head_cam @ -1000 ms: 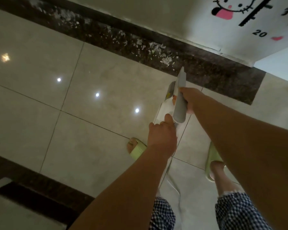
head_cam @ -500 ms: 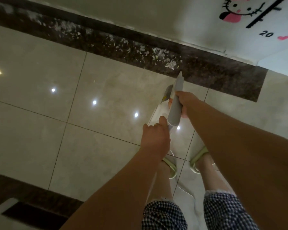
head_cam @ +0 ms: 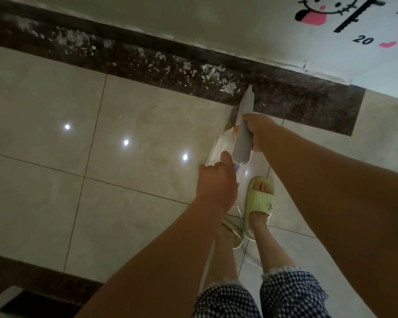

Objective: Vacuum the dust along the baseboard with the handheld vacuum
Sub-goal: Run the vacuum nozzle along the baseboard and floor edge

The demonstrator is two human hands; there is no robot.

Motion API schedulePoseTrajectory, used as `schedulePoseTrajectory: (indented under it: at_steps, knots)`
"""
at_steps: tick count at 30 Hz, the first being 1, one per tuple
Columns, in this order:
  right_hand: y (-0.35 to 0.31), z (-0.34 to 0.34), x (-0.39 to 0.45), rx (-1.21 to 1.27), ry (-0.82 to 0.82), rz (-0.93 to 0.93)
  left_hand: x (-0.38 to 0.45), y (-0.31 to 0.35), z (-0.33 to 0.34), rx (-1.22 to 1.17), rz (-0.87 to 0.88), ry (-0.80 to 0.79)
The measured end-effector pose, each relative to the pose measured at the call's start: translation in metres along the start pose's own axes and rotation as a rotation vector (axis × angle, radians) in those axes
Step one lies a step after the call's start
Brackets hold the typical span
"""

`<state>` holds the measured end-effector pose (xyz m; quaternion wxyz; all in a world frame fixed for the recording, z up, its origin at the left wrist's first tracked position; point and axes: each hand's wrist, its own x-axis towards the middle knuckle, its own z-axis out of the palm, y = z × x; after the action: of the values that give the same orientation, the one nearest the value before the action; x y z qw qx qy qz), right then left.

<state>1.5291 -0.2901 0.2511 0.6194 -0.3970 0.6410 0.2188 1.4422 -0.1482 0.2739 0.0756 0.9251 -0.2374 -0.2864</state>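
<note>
The vacuum (head_cam: pixel 242 131) is a slim grey wand held above the floor (head_cam: pixel 147 134), its long axis running from near the person up and away toward the wall (head_cam: pixel 193 26), tilted slightly right of straight ahead. Its narrow nozzle tip (head_cam: pixel 249 88) points at the dark stone strip (head_cam: pixel 296 104) that runs along the foot of the wall, and sits just right of the nearest clump of white scraps (head_cam: pixel 226 87); whether the tip touches the stone cannot be told. The rounded rear end is nearest the person. The right hand (head_cam: pixel 259 131) is wrapped around the middle of the vacuum's body, fingers curled on its far side. The left hand (head_cam: pixel 216 180) is closed at the rear end, thumb up against the grey casing; what exactly its fingers grip is hidden beneath the hand. A thin white cord (head_cam: pixel 240 216) trails down from that end past the feet. More white scraps and dust (head_cam: pixel 78 40) lie scattered leftward along the dark strip, beside the black baseboard (head_cam: pixel 124 34). No container or dust bin on the vacuum can be made out. On the wall at upper right hangs a white chart (head_cam: pixel 354 42) with a cartoon cat face, a black ruler line, the number "20" beside a pink heart, and part of another number at the edge, possibly a "3". The person wears pale green slippers (head_cam: pixel 259 200) and checked trousers (head_cam: pixel 292 294).
</note>
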Motion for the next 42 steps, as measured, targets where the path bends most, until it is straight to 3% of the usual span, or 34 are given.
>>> schedulePoseTrajectory:
  at_steps: [22, 42]
  knots:
    - [-0.032, -0.012, 0.009, -0.069, -0.062, -0.056, 0.029, 0.027, -0.006, -0.069, -0.070, 0.010]
    - [0.004, -0.009, -0.011, 0.019, -0.093, 0.002, -0.013, 0.017, -0.009, -0.009, -0.042, 0.001]
